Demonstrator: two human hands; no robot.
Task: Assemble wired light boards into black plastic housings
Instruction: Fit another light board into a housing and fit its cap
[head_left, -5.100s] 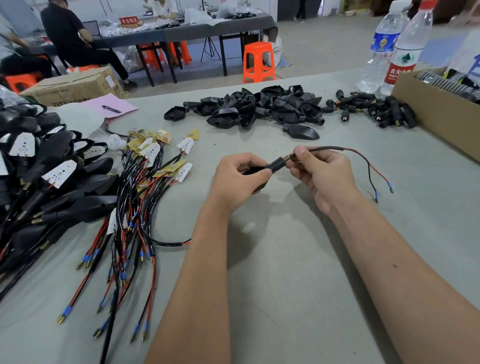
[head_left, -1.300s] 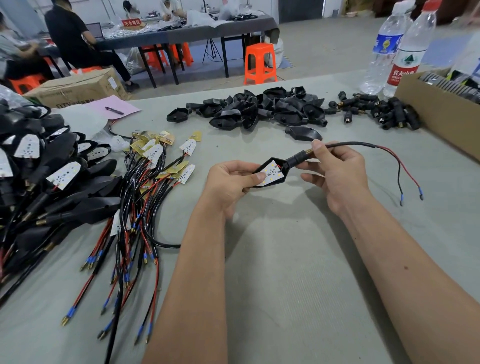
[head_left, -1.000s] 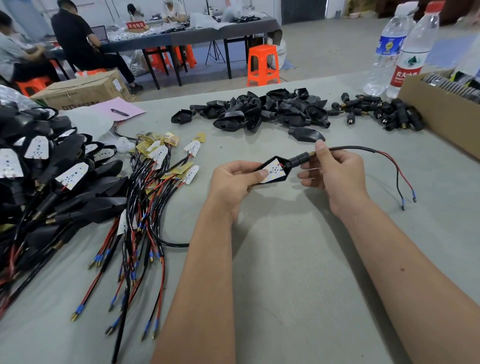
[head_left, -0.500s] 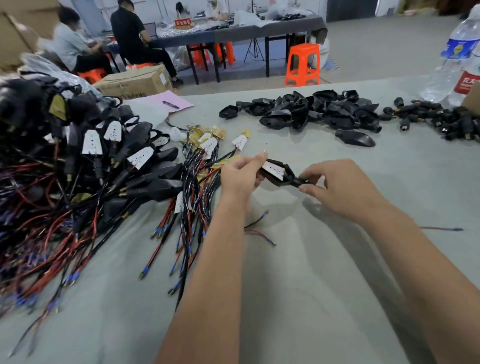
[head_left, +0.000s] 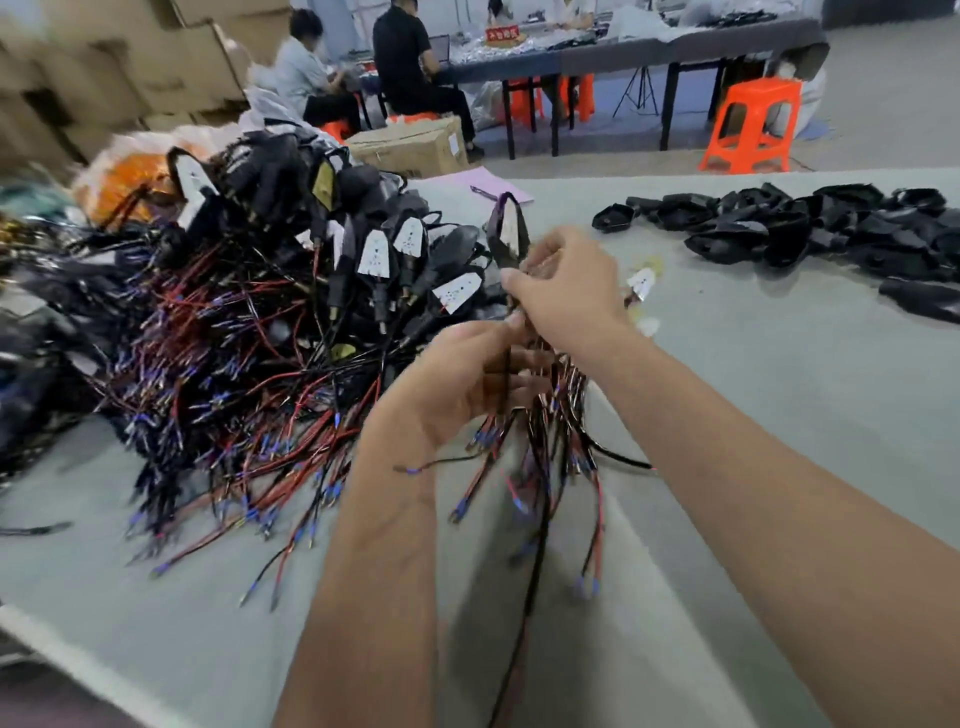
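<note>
Judging by the spread, the job looks past halfway, w/ plenty left. Biggest thing on the tabletop (head_left: 779, 441) is the heap of finished units (head_left: 270, 291) by its left edge: black housings w/ white light boards seated, red/black leads spilling toward the near edge. Too tangled and blurred to count; dozens at a guess, approx. six or seven white boards face up. Next, the pile of empty housings (head_left: 810, 228) at the far right: well over ten, exact no. can't be told, one housing (head_left: 615, 217) sitting just apart on the pile's left side. Then the bundle of unhoused wired boards (head_left: 550, 415), mostly hidden under the hands, about mid-table; only one bare board (head_left: 641, 283) shows clearly past the right wrist, so no count.

One assembled unit (head_left: 508, 231) is held up, board facing the viewer, beside the heap; prob. about to be added to it. Right hand (head_left: 563, 283) grips its stem, fingers curled round. Left hand (head_left: 462, 382) below it pinches the unit's black lead betw. thumb and fingers.

Two hands, one unit in work, two people seated at a far table (head_left: 639, 54), one orange stool (head_left: 750, 127).
</note>
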